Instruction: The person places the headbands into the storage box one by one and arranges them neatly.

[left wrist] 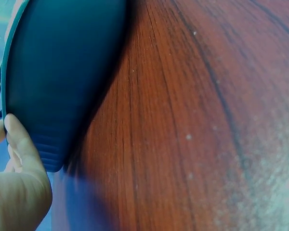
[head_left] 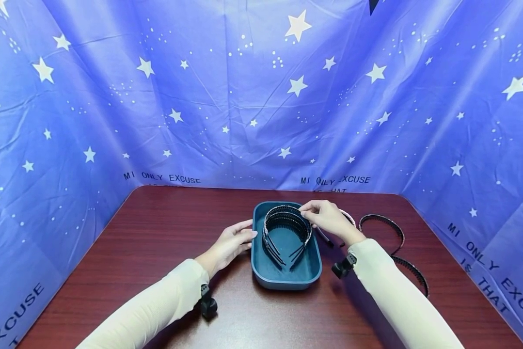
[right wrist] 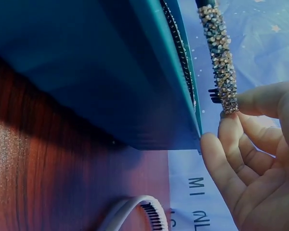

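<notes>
Pinching the top of a sparkly headband [right wrist: 220, 62] between thumb and fingertips, the right hand [head_left: 328, 219] holds it over the far rim of the teal tray [head_left: 287, 278], where other headbands [head_left: 287, 228] lie stacked; the left hand [head_left: 230, 245] rests with relaxed fingers against the tray's left wall; more headbands [head_left: 394, 242] lie on the table [head_left: 148, 242] to the right.

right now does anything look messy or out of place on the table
Mostly tidy. Several headbands stand stacked in the teal tray, but a black headband and a pale one lie loose on the table beside it. Nothing looks damaged or spilled.
</notes>
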Motion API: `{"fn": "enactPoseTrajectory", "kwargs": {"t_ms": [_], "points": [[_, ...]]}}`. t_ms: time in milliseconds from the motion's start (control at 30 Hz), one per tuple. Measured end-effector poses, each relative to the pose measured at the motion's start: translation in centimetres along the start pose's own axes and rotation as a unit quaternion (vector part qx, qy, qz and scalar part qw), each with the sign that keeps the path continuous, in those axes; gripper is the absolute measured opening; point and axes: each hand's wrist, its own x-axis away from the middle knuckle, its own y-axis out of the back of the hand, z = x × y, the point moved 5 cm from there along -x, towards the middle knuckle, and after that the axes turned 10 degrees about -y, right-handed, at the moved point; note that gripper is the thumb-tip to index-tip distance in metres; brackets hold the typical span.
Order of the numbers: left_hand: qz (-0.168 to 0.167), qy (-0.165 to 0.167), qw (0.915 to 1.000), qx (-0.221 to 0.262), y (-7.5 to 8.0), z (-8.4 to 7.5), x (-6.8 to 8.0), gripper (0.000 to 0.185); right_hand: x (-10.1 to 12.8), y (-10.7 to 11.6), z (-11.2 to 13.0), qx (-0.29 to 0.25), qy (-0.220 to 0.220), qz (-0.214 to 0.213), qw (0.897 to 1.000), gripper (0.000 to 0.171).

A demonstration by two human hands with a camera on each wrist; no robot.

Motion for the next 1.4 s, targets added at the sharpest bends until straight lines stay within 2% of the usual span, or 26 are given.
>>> {"fn": "enactPoseTrajectory", "kwargs": {"t_ms": [433,900,1233,1400], "points": [[0.005,0.000,1.0000,-0.007,0.0,0.1,-0.1,0.056,-1.1,0.0,-0.3,0.040,-0.014,-0.003,0.999,0.018],[0.002,0.003,1.0000,-0.008,0.0,0.0,0.0,0.056,-2.1,-0.4,0.1,0.100,0.018,0.007,0.995,0.018],[0.003,0.002,1.0000,-0.008,0.0,-0.1,0.0,0.055,-2.5,-0.7,0.3,0.114,0.025,0.011,0.993,0.017],[0.005,0.003,1.0000,-0.005,0.0,-0.1,0.0,0.056,-2.5,-0.8,0.1,0.110,0.013,0.015,0.994,0.018]]}}
